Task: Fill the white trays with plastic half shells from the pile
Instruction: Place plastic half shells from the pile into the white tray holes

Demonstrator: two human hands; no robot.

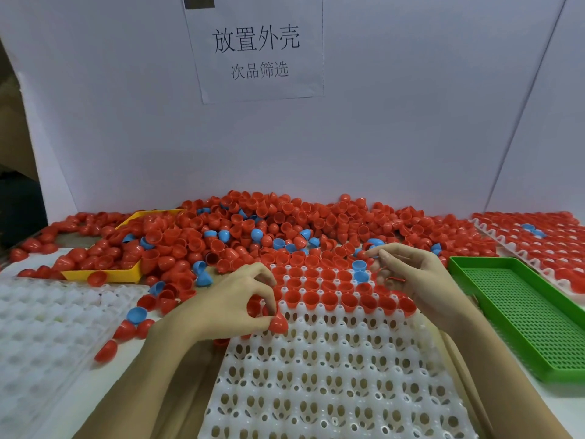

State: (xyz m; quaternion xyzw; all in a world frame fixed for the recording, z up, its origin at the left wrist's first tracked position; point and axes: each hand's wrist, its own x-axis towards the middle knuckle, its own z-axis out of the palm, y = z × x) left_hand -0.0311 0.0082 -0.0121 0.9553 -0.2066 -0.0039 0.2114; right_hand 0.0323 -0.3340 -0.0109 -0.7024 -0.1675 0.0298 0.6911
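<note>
A white tray (335, 375) with rows of holes lies in front of me; its far rows hold red half shells and two blue ones (360, 270). A big pile of red and blue half shells (253, 226) covers the table behind it. My left hand (234, 299) holds several red shells, one (278, 323) pinched at the fingertips over the tray's left edge. My right hand (408, 274) hovers over the tray's far right rows, fingers curled, with a red shell partly hidden in the palm.
A green perforated tray (519, 305) lies at the right. Behind it sits a filled white tray (544, 239). A yellow tray (126, 274) sits half buried in shells at the left, with another white tray (38, 327) in front. A white backboard with a paper sign (256, 52) stands behind.
</note>
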